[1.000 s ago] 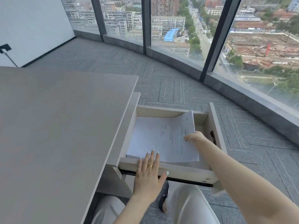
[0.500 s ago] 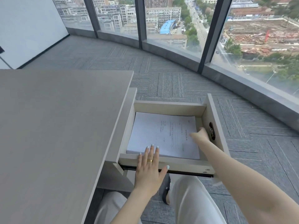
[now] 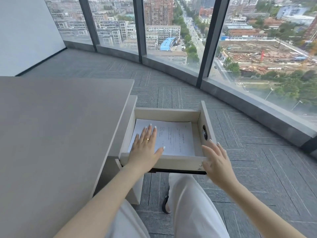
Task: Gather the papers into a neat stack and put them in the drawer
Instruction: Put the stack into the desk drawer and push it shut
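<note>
Our left hand [image 3: 145, 148] has moved from the drawer [image 3: 167, 113] wall onto the papers [image 3: 173, 136], pressing flat, fingers spread. Our right hand [image 3: 217, 162] has withdrawn, open and empty, beside the drawer's near right corner. Papers lie squared inside, clear of the edges.

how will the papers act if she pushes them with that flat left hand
Probably floppy: the papers are thin sheets lying flat in the drawer. Likely to slide or fan apart, since nothing visibly binds them. The left hand pressing flat should hold them still.
</note>
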Demonstrator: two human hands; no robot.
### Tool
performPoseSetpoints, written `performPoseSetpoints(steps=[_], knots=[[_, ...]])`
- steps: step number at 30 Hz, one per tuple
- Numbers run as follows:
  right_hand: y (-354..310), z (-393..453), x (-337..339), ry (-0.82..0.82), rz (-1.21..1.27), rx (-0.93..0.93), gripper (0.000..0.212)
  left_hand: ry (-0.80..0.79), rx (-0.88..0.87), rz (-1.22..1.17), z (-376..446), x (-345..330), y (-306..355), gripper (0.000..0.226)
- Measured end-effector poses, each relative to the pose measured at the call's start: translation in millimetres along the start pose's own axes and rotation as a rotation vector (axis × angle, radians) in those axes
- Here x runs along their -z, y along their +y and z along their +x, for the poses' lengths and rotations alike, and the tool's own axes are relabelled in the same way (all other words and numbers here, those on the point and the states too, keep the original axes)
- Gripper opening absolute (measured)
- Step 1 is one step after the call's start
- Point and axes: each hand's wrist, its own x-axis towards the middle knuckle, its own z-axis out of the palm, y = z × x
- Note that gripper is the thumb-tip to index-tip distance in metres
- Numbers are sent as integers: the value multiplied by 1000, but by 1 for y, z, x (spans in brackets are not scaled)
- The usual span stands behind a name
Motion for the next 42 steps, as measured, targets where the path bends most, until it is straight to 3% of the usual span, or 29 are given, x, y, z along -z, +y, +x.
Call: performPoseSetpoints(steps=[8, 13, 33, 42], knots=[[23, -41, 5, -134, -180, -111, 69, 161, 149, 147, -35, 64, -47, 65], [17, -47, 4, -132, -177, -120, 70, 184, 272, 64, -50, 70, -72, 64], [-51, -44, -30, -157, -164, 36, 71, 180, 317, 26, -55, 66, -76, 48], [-97, -40, -55, -159, -179, 97, 76, 199, 240, -59, -55, 75, -85, 43]])
